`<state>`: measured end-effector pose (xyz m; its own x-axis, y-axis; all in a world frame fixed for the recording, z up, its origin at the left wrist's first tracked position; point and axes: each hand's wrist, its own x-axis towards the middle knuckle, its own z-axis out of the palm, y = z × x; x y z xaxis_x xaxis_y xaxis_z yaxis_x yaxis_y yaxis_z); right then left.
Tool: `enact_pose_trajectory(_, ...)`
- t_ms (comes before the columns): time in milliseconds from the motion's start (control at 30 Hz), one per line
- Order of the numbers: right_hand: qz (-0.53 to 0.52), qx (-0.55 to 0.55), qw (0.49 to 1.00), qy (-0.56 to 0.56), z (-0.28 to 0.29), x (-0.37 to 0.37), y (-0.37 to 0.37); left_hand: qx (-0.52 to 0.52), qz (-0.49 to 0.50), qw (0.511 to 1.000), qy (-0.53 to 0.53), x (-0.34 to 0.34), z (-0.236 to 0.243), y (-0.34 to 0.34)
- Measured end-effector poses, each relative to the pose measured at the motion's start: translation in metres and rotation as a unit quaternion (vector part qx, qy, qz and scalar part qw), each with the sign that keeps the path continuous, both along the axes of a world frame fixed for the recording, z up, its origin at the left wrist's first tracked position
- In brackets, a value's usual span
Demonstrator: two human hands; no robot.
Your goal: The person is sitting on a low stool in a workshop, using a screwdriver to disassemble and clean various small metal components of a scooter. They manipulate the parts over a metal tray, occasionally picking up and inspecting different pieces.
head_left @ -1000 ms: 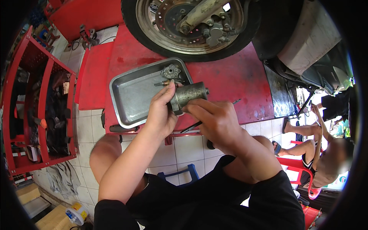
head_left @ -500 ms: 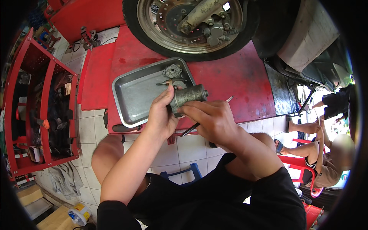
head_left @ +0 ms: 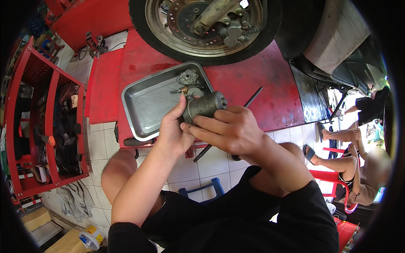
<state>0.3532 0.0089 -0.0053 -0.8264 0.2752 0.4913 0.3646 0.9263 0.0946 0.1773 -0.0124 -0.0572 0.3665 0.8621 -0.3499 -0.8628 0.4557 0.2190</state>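
Note:
A worn grey cylindrical starter motor (head_left: 204, 104) is held between my two hands above the near right edge of a metal tray (head_left: 130, 122). My left hand (head_left: 172, 128) grips its left end, thumb up along the side. My right hand (head_left: 232, 130) has its fingers closed against the near side of the motor. A dark thin rod like a screwdriver shaft (head_left: 253, 98) runs through the right hand, its flattened tip pointing up right and its other end down left. Inside the tray lie a round metal cover (head_left: 187, 76) and a small part with a shaft (head_left: 181, 90).
The tray rests on a red lift table (head_left: 236, 80), with a motorcycle front wheel (head_left: 198, 59) behind it. A red tool shelf (head_left: 52, 118) stands at left. A blue stool (head_left: 217, 187) is below my hands. Another person (head_left: 363, 177) sits at right on a red chair.
The motor has tipped so that more of its right end cap faces me. My right hand's fingers have shifted left along it, and the rod has turned steeper.

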Motion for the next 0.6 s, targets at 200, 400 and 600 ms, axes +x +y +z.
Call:
enact_pose_trajectory(200, 0.001, -0.027, 0.999, 0.033, -0.002, -0.002, 0.0, -0.01, 0.009, 1.0, -0.009, 0.001, -0.004, 0.001)
enact_pose_trajectory(400, 0.024, -0.034, 0.998, 0.039, 0.002, -0.004, 0.0, -0.016, 0.014, 0.999, -0.023, 0.001, -0.009, 0.002)
enact_pose_trajectory(600, 0.022, 0.02, 0.996, 0.09, 0.013, 0.001, 0.0, -0.025, -0.003, 0.993, -0.114, 0.002, -0.007, -0.001)
